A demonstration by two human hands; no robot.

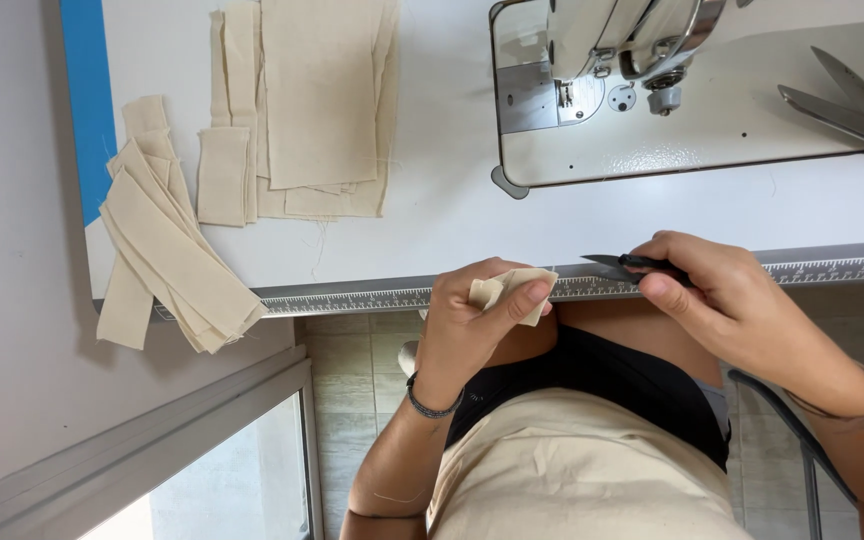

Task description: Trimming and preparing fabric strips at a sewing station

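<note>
Centrally, low in the frame, the left hand [472,320] pinched a small folded cream fabric piece [514,290] between thumb and fingers, just below the worktop [432,215] edge. Right hand [727,300], at mid right, closed around small black snips [624,265] over the ruler strip [352,297]. Cream fabric stacks [302,110] lay upper left; sewing machine [642,60] stood upper right.

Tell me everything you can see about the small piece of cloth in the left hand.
The small cloth piece is cream, plain woven-looking fabric, folded into layers with its corners fanning out. The left hand pinches it between thumb and fingers, just below the table's ruler edge. Only its upper part shows; nothing else touches it.
</note>
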